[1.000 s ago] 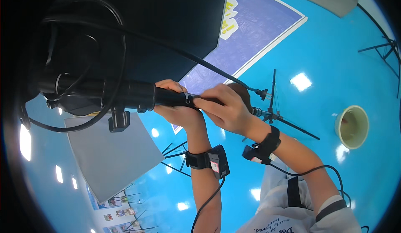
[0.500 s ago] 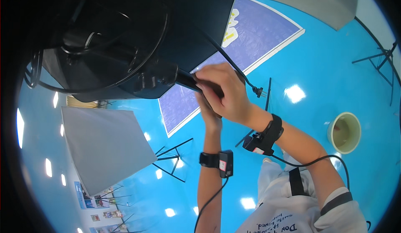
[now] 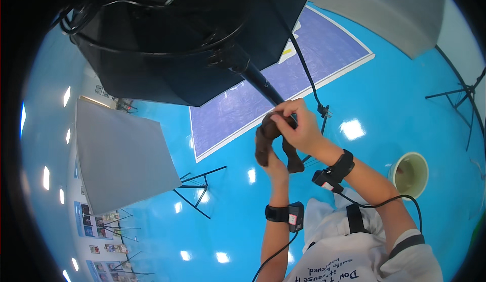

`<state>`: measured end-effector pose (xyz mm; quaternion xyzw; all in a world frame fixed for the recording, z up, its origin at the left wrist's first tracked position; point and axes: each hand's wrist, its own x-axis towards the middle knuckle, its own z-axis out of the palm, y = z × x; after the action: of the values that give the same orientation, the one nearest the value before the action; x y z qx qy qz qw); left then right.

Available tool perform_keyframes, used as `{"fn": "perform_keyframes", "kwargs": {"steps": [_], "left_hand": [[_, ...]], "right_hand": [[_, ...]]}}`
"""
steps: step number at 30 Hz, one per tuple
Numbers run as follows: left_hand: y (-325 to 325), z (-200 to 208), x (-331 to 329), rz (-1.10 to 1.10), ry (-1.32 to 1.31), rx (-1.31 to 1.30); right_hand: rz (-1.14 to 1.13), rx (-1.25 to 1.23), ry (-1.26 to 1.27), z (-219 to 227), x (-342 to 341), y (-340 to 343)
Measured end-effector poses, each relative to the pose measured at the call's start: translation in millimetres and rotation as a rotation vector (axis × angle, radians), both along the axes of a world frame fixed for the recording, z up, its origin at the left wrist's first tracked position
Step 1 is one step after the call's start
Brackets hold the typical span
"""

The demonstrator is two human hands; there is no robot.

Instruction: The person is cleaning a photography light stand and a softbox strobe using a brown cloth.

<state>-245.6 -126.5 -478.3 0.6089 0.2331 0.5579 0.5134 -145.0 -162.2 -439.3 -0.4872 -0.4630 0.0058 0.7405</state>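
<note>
A dark brown cloth (image 3: 264, 141) is draped over the black pole (image 3: 260, 82) of a light stand, its ends hanging down. My right hand (image 3: 302, 129) pinches the cloth's top beside the pole, thumb on top and fingers closed. Lower down, my left hand (image 3: 276, 164) reaches up behind the cloth; its fingers are mostly hidden, so their grip does not show. Above the hands, the pole runs up to a large black softbox (image 3: 167, 74).
A black cable with a plug (image 3: 323, 111) hangs just right of my right hand. A grey softbox (image 3: 126, 155) on a tripod stands left, a cream bucket (image 3: 409, 176) right. A purple mat (image 3: 238, 115) lies on the blue floor, with another tripod (image 3: 463, 90) far right.
Both hands have moved right and slightly down along the pole with the cloth. More of the cloth now shows, hanging loose. The view has shifted, revealing more of the black softbox.
</note>
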Motion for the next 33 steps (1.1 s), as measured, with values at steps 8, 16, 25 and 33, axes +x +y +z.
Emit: {"fn": "perform_keyframes", "kwargs": {"steps": [8,16,25,33], "left_hand": [[12,42,-33,-0.014,0.031,-0.012],[24,33,-68,0.088,0.105,-0.010],[16,8,-101,-0.456,-0.151,-0.552],[20,-14,-70,-0.247,0.571,0.036]], "right_hand": [[0.355,-0.421,-0.015,-18,8,-41],[0.211,-0.419,-0.424,-62,16,-40],[0.445,-0.422,-0.249,-15,1,-25],[0.289,-0.533,-0.381,11,14,-33]]}}
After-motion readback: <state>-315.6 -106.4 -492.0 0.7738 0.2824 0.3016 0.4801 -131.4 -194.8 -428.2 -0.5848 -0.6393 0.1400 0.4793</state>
